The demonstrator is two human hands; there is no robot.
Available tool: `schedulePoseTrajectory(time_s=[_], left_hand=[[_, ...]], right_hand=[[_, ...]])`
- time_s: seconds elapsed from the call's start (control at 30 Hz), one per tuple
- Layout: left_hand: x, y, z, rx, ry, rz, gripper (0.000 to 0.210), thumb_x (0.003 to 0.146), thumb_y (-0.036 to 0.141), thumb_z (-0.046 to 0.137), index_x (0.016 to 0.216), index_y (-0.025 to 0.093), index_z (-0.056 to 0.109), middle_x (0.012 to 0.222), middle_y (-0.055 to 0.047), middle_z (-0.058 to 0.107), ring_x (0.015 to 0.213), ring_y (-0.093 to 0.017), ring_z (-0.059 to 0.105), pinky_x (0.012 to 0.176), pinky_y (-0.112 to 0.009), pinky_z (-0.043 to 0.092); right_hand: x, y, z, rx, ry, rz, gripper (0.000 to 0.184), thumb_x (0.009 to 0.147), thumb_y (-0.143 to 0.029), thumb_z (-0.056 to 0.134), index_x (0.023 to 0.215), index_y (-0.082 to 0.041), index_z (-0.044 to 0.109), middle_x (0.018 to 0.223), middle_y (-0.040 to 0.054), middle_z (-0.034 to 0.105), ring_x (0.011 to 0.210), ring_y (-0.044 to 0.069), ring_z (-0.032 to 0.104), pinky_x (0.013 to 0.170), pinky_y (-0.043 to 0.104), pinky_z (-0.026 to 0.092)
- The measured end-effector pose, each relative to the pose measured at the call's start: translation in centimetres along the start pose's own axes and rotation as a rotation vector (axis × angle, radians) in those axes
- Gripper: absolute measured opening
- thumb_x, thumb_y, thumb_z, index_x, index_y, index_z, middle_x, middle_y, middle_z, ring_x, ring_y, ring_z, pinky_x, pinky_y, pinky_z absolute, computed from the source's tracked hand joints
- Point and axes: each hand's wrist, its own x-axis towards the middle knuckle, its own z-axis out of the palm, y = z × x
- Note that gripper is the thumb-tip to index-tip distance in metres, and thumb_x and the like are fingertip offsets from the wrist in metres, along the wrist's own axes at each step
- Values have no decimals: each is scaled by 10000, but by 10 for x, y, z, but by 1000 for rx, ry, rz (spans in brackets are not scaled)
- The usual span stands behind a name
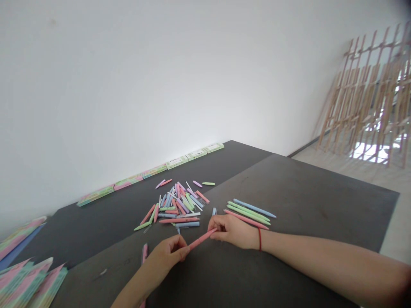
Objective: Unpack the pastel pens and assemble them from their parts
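Note:
Between my two hands a pink pen (201,240) is held at a slant above the dark table (257,273). My left hand (171,252) pinches its lower left end, and the fingers of my right hand (226,230) close round its upper right end. Just beyond lies a heap of loose pen parts (180,201) in pink, green, blue, purple and white. Right of the heap, a blue pen (255,208), green pens (248,211) and another pink pen (245,218) lie side by side. A pink piece (144,253) lies partly hidden behind my left forearm.
Flat printed boxes (128,182) form a row along the wall at the table's back edge. More pink and green packs (32,280) are at the lower left. A wooden lattice rack (369,98) stands on the floor at the right, past the table's edge.

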Motion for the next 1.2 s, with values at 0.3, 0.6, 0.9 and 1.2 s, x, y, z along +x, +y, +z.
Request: schedulePoseTrajectory(time_s=[0.3, 0.6, 0.9, 1.2], left_hand=[[-1, 1, -1, 37, 0, -15, 333, 753, 504, 521, 667, 183, 529, 614, 54, 486, 603, -130, 429, 586, -238, 301], [-3, 3, 0, 70, 9, -60, 326, 771, 501, 511, 690, 186, 542, 633, 53, 520, 632, -139, 463, 598, -235, 295], [-4, 6, 1, 103, 48, -56, 359, 740, 540, 520, 692, 186, 551, 655, 38, 534, 660, -159, 485, 626, -251, 328], [-2, 4, 3, 118, 72, -26, 343, 749, 521, 525, 672, 188, 558, 632, 44, 546, 639, -155, 490, 606, -250, 317]], right_hand=[[1, -5, -2, 33, -75, 68, 260, 860, -381, 535, 781, -142, 600, 636, -6, 566, 551, 95, 518, 494, 188, 381], [0, -3, -1, 9, -23, 25, 172, 800, -325, 620, 826, -157, 593, 653, -30, 549, 576, 88, 476, 500, 183, 338], [-1, -6, -2, -12, -59, -27, 221, 781, -338, 644, 899, -161, 588, 673, -37, 562, 578, 89, 486, 509, 189, 342], [-3, -10, -2, -205, -22, -32, 209, 833, -366, 588, 814, -159, 608, 664, -23, 537, 594, 96, 471, 510, 201, 309]])
